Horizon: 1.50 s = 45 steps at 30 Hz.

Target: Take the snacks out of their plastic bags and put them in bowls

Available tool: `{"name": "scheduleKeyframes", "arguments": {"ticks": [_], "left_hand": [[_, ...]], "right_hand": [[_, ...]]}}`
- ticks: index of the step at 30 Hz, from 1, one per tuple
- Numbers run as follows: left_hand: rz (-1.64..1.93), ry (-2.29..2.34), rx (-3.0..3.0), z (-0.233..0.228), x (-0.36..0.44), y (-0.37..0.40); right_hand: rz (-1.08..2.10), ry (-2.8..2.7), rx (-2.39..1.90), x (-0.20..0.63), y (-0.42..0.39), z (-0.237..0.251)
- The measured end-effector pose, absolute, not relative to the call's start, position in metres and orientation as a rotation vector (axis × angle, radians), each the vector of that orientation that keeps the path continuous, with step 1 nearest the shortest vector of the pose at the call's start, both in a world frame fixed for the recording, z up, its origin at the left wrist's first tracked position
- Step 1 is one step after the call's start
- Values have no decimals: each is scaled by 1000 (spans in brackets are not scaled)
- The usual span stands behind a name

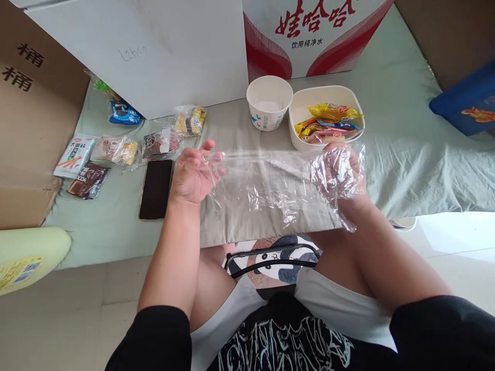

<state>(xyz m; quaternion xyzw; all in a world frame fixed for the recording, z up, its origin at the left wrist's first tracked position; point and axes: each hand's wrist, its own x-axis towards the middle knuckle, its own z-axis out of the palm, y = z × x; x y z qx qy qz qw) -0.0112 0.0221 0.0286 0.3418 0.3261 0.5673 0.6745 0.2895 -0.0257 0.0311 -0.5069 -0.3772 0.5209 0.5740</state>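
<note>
**Two hands stretch a clear plastic sheet over a cloth-covered surface**

Head view: A thin, crinkled sheet of clear plastic film (pixel 266 180) spans the middle of the frame, held taut between both hands above a pale green cloth (pixel 406 154). The left hand (pixel 193 172), at nine o'clock of the film, pinches its edge, the fingers partly spread. The right hand (pixel 340 175), at three o'clock, is wrapped in the glossy film, the fingers curled and clenched into it.

At twelve o'clock of the film stands a round white paper cup (pixel 269 102). Just beside it, a white rounded-square bowl (pixel 299 116) holds shiny snack wrappers. At nine o'clock of the left hand lies a flat black phone (pixel 157 188), face up. Further left lie small packaged snacks (pixel 116 150), beside a brown cardboard box (pixel 31 129).
</note>
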Motion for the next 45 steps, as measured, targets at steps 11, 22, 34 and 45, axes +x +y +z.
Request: {"name": "scheduleKeyframes", "arguments": {"ticks": [11, 22, 34, 45], "left_hand": [[617, 1027, 752, 20, -19, 29], [765, 964, 972, 25, -22, 30], [1026, 1189, 1085, 30, -19, 29], [1057, 1243, 847, 31, -19, 34]], "right_hand": [[1207, -947, -1119, 290, -20, 33], [1253, -831, -863, 292, -22, 26], [1268, -1254, -1342, 299, -24, 19], [1515, -851, -1086, 306, -26, 35]]}}
